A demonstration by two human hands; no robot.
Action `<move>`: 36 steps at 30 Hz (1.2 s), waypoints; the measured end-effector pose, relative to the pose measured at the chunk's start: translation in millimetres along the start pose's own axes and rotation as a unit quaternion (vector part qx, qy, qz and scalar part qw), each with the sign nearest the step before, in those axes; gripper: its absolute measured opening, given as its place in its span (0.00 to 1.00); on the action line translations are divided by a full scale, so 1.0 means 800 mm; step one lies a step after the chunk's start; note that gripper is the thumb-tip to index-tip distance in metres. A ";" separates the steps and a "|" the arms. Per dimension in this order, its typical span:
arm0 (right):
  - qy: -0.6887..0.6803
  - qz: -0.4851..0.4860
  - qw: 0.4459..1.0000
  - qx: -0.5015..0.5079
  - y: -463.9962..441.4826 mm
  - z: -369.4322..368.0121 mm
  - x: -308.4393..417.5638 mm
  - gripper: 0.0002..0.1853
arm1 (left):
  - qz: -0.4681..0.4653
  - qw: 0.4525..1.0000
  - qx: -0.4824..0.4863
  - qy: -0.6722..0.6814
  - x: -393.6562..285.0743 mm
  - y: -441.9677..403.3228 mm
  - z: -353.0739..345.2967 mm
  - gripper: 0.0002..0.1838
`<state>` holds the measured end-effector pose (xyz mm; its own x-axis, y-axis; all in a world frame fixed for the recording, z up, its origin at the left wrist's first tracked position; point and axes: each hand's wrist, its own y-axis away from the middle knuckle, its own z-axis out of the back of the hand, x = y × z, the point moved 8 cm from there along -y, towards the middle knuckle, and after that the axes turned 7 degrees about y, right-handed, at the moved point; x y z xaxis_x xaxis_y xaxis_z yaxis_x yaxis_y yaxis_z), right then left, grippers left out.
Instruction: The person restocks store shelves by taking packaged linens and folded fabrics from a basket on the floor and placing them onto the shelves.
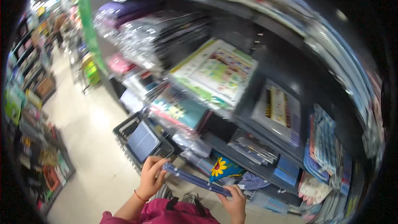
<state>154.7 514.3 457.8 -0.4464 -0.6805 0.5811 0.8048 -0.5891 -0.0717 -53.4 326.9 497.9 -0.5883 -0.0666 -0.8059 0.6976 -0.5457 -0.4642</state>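
My left hand (151, 176) has its fingers closed on one end of a dark blue, flat folded item (195, 179), perhaps packaged cloth. At its other end, my right hand (234, 202) grips it between thumb and fingers. The item is seen nearly edge-on, in front of my body, so its face is hidden. Just beyond my left hand stands a black shopping basket (121, 141) on the floor. A flat blue packet (143, 141) lies in the basket.
Shelves on the right hold plastic-wrapped packs, including a white-and-green printed one (219, 74) and a grey one (277, 110). A blue cushion with a yellow flower (222, 168) sits low on the shelving. A pale-floored aisle (78, 128) runs left, with stocked racks (39, 141) beyond.
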 end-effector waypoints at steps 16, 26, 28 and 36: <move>0.028 0.094 0.993 0.072 -0.102 -0.342 0.036 0.17 | 0.181 0.978 0.045 -0.094 0.252 0.097 0.159 0.23; -0.223 -0.006 0.952 0.207 -0.231 -0.642 -0.004 0.26 | 0.211 0.960 0.070 -0.171 0.298 0.109 0.236 0.21; -0.007 0.040 0.989 0.140 -0.239 -0.690 -0.046 0.28 | 0.216 0.960 0.080 -0.157 0.302 0.110 0.227 0.21; -0.218 -0.158 0.854 0.446 -0.085 -0.653 -0.060 0.12 | 0.160 0.954 0.241 -0.079 0.314 0.060 0.130 0.19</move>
<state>-82.6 359.5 11.0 -0.6644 -0.2076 0.7180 0.7361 -0.0154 0.6767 -210.3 196.8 311.0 -0.4569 -0.3981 -0.7955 0.6056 -0.7942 0.0496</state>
